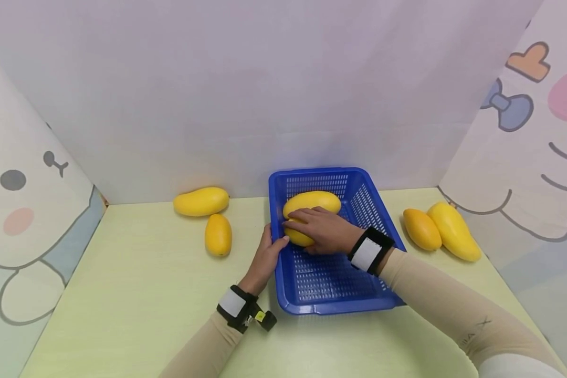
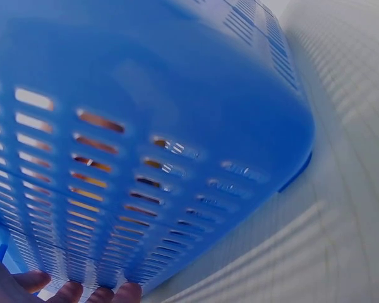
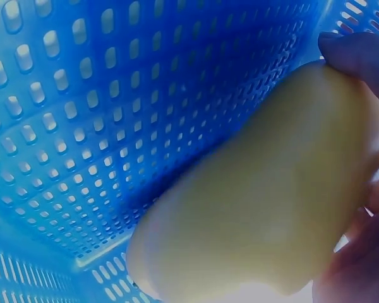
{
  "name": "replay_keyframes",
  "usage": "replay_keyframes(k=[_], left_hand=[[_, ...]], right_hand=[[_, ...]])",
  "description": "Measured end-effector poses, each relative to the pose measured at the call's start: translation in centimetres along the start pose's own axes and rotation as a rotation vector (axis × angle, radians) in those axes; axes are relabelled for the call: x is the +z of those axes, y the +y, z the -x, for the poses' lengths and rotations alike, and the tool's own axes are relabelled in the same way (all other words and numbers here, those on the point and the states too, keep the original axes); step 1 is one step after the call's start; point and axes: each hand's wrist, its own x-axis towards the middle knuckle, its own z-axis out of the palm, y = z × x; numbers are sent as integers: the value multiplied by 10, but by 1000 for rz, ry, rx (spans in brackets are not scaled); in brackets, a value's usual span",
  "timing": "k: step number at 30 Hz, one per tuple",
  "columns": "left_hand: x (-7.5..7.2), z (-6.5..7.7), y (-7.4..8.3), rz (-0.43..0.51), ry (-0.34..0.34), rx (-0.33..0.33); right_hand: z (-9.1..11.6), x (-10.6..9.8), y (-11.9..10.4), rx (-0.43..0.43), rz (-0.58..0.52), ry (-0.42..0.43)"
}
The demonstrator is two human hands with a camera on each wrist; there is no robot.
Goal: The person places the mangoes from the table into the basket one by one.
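Note:
A blue plastic basket (image 1: 340, 308) with slotted sides stands near the back wall. My left hand (image 1: 264, 260) grips its left rim, thumb over the edge; in the left wrist view the fingertips (image 2: 129, 294) press the outer wall (image 2: 196, 82). Inside the basket, my right hand (image 1: 329, 232) holds a yellow mango (image 1: 296, 237), which the hand partly covers. The right wrist view has a mango (image 3: 252, 208) large in front, with the thumb (image 3: 357, 53) over one end. Another yellow mango (image 1: 314, 201) lies just behind, in the basket's back left.
Left of the basket lie a long yellow mango (image 1: 200, 202) and a smaller orange-yellow one (image 1: 218, 235). To the right, an orange-yellow mango (image 1: 422, 229) rests against a longer yellow one (image 1: 454, 231). Cloth-covered walls (image 1: 193, 105) bound the pale green table (image 1: 123, 294).

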Motion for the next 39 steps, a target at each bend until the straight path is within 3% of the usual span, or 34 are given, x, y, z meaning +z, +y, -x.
replay_keyframes(k=[13, 24, 39], left_hand=[[0, -1, -3, 6, 0, -6], [-2, -15, -32, 10, 27, -9], [0, -14, -32, -6, 58, -7]], right_hand=[[1, 4, 1, -24, 20, -3], [1, 5, 2, -21, 19, -15], [2, 7, 3, -23, 13, -4]])
